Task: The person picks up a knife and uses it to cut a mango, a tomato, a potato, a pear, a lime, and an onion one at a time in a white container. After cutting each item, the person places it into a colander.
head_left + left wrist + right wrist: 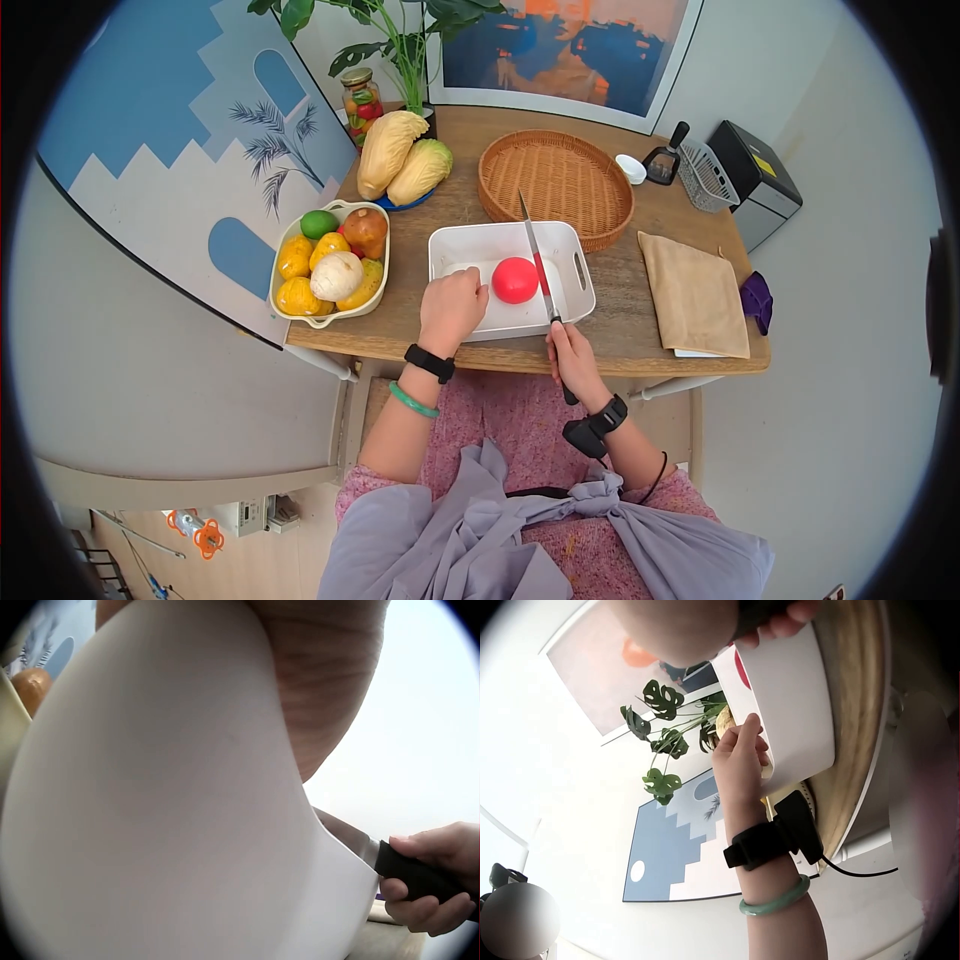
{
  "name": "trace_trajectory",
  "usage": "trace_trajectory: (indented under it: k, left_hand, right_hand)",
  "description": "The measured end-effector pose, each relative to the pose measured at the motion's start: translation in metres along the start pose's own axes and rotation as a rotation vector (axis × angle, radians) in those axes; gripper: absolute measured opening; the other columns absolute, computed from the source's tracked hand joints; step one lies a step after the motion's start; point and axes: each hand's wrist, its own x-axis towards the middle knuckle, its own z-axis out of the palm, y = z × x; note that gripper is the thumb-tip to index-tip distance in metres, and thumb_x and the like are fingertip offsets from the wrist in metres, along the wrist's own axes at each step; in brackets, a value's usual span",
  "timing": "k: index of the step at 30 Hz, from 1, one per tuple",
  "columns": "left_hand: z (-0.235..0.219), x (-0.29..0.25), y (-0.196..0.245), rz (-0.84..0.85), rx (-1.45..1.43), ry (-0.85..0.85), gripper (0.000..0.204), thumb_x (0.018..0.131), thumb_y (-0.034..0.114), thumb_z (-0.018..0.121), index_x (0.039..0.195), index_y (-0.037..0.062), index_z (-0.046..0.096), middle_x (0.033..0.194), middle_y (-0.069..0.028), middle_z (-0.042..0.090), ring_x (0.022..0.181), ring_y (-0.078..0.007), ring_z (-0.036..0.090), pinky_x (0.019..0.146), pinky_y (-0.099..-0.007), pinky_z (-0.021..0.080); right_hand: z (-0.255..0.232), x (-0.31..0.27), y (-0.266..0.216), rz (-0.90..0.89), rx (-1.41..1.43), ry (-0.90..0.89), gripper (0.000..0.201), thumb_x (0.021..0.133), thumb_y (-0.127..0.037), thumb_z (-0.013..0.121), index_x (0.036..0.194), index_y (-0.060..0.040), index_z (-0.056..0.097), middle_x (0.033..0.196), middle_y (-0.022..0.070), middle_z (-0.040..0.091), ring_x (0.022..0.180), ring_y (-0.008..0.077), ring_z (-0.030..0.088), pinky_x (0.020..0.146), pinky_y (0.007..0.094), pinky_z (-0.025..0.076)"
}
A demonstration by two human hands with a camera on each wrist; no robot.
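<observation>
My right hand [572, 362] grips the black handle of a long kitchen knife [536, 255]. The blade slants up and away over the right part of a white plastic bin [450, 240], reflecting red. Inside the bin sits a smooth, round red object [515, 280], just left of the blade in the head view. My left hand [455, 305] is curled over the bin's front-left rim, its thumb side close to the red object. In the right wrist view, the fingers of the left hand [739, 761] are bent inward with nothing visible between them. The bin's wall [172, 787] fills the left wrist view.
Left of the bin stands a cream basket [283, 270] of fruit and vegetables. Two cabbages [393, 155] lie behind it on a blue plate, near a jar [362, 100] and plant. A wicker tray [555, 165] is behind the bin; a folded tan cloth [692, 295] lies right.
</observation>
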Motion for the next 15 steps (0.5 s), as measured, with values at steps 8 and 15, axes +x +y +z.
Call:
trace_trajectory:
  k: [8, 15]
  left_hand:
    - [0.0014, -0.0003, 0.0004, 0.007, -0.012, 0.027, 0.017, 0.084, 0.019, 0.063, 0.076, 0.004, 0.06, 0.072, -0.0153, 0.065, 0.067, -0.0335, 0.064, 0.063, -0.0435, 0.051]
    - [0.0024, -0.0008, -0.0009, 0.0, -0.017, 0.049, 0.017, 0.083, 0.019, 0.063, 0.075, 0.0042, 0.06, 0.071, -0.015, 0.065, 0.067, -0.0338, 0.064, 0.062, -0.0434, 0.051]
  right_hand:
    - [0.0017, -0.0021, -0.003, -0.023, 0.005, -0.006, 0.038, 0.102, -0.038, 0.041, 0.088, -0.0039, 0.051, 0.061, 0.0012, 0.047, 0.04, 0.0095, 0.045, 0.037, 0.0246, 0.036]
    - [0.0025, -0.0026, -0.0025, -0.011, 0.011, -0.019, 0.038, 0.101, -0.038, 0.043, 0.087, -0.0032, 0.052, 0.059, 0.0013, 0.048, 0.04, 0.0098, 0.046, 0.038, 0.0255, 0.037]
